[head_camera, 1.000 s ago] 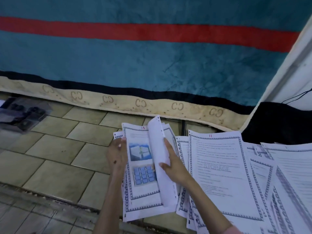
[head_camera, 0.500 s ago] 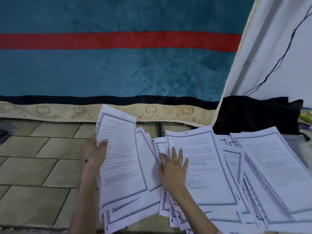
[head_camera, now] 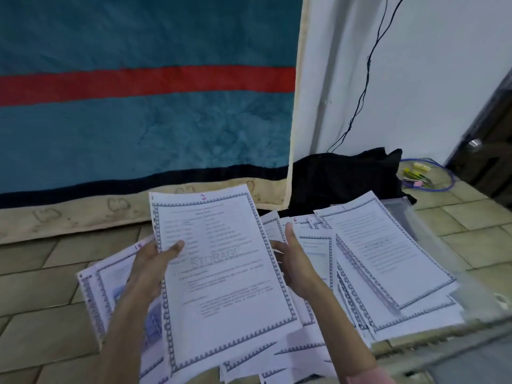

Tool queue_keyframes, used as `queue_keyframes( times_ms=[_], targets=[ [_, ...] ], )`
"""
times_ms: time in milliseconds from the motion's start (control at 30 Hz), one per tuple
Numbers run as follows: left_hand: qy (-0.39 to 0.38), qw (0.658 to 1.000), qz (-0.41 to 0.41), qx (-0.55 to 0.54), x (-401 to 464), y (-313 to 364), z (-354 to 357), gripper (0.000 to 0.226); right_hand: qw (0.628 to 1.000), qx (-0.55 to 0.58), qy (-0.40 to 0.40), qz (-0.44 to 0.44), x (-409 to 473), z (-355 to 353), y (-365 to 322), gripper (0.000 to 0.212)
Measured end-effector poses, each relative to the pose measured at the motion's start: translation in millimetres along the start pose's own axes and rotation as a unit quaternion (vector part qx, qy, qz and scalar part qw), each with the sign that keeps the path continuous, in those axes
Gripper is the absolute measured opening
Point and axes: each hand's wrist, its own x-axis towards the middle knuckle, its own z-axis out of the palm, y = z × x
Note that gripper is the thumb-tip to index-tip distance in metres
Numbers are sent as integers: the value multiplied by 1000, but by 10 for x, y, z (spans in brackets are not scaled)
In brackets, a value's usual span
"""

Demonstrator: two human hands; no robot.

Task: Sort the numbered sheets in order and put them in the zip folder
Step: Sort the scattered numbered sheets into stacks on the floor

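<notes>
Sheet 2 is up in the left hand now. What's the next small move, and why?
Probably lay sheet 2 onto sheet 1, which tops the right pile. The left hand pinches its edge, thumb on top; the right hand is open beside it. Sheet 6 and sheet 15 come later.

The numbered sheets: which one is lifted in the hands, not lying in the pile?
Sheet 2, with "STORAGE" printed across it. The left hand grips its left edge. Sheets 1, 6 and 15 lie flat.
</notes>
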Motion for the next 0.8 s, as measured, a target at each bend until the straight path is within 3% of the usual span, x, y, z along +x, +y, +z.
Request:
queue_keyframes(
  times_ms=[100,167,267,333,433,500,567,633,733,800],
  targets=[
    [-24,997,-63,-32,100,-343,310,23,990,-135,5,-45,-36,-250,51,34],
    [-56,992,-103,-49,128,-508,483,28,965,-237,74,-78,-17,-350,190,8],
    [-91,987,-127,-21,134,-724,625,36,947,-281,149,-53,41,-467,440,38],
    [-89,989,-114,20,157,-828,634,38,949,-278,143,-50,43,-522,498,49],
    [-91,990,-98,53,217,-905,628,42,963,-235,121,-46,-21,-694,290,32],
    [-95,989,-91,68,255,-945,620,43,954,-209,200,-73,-42,-1005,62,13],
    [-98,988,-86,78,264,-971,620,44,893,-285,330,-112,-46,-1494,-147,18],
    [-94,989,-80,80,267,-999,623,45,833,-372,403,-80,-73,-1984,-322,32],
    [-91,989,-83,77,304,-1041,615,44,784,-452,415,93,-122,-2540,-395,74],
    [-92,989,-95,70,327,-1057,609,45,779,-469,389,146,-152,-2708,-363,94]
  ],
)
